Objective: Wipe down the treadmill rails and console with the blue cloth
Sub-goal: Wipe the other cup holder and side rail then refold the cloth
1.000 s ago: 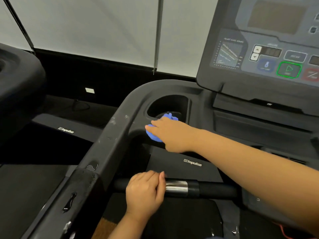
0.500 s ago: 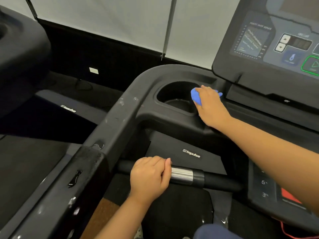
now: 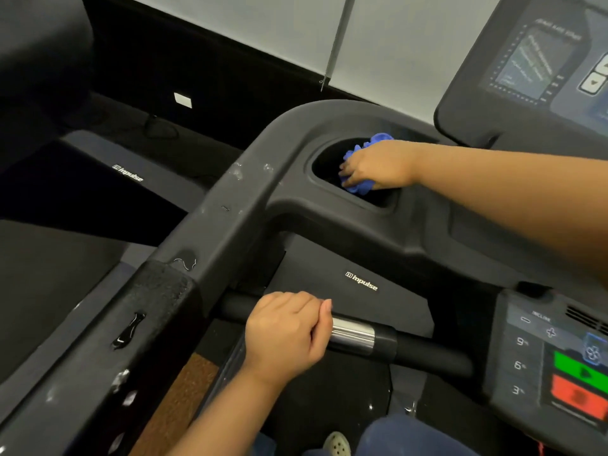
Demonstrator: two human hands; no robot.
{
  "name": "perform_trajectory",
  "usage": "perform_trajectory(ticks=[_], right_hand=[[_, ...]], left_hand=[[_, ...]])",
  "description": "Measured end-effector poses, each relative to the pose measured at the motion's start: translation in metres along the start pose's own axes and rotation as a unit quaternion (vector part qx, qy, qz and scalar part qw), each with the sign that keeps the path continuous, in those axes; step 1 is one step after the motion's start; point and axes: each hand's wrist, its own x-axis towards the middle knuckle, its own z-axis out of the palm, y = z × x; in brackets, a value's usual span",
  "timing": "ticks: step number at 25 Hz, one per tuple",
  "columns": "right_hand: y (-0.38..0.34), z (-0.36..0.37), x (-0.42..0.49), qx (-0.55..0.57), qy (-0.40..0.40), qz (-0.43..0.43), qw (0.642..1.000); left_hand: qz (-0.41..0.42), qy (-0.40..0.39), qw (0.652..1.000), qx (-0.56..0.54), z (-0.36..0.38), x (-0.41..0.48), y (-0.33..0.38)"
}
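Note:
My right hand (image 3: pixel 378 164) holds the crumpled blue cloth (image 3: pixel 360 185) and presses it down inside the dark cup holder (image 3: pixel 324 166) at the left end of the treadmill console; cloth bulges out above and below my fingers. My left hand (image 3: pixel 286 334) is closed around the black front handlebar (image 3: pixel 427 355), just left of its chrome sensor band (image 3: pixel 352 335). The black left rail (image 3: pixel 184 264), speckled with white marks, runs from the cup holder down to the lower left. The display panel (image 3: pixel 533 67) rises at the top right.
A lower control pad (image 3: pixel 569 373) with green and red buttons sits at the right. A second treadmill (image 3: pixel 128 174) stands at the left, against a white wall. My legs and a shoe (image 3: pixel 337 444) show at the bottom.
My right hand has carried the cloth from the cup holder's near left edge, across to its right rim, then down inside it. The camera has tilted lower. My left hand has stayed on the handlebar.

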Motion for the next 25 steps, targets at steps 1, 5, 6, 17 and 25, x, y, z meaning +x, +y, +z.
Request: perform_trajectory(ticks=[1,5,6,17,25], right_hand=[[0.000,0.002,0.004,-0.046,-0.041,0.014,0.998],[-0.011,0.003,0.008,-0.051,-0.161,0.136,0.976],[-0.016,0.003,0.010,-0.067,-0.184,0.152,0.969],[-0.038,-0.027,-0.013,0.015,-0.214,0.126,0.968],[-0.057,-0.051,-0.043,0.391,-0.093,0.241,0.883]], left_hand=[[0.001,-0.001,1.000,-0.001,0.000,0.000,0.000],[0.010,-0.001,1.000,-0.006,-0.002,0.001,-0.001],[0.010,-0.001,1.000,-0.002,-0.002,0.001,-0.001],[-0.004,0.005,1.000,-0.001,-0.003,0.002,0.001],[-0.009,-0.013,1.000,-0.002,-0.006,0.004,0.000]])
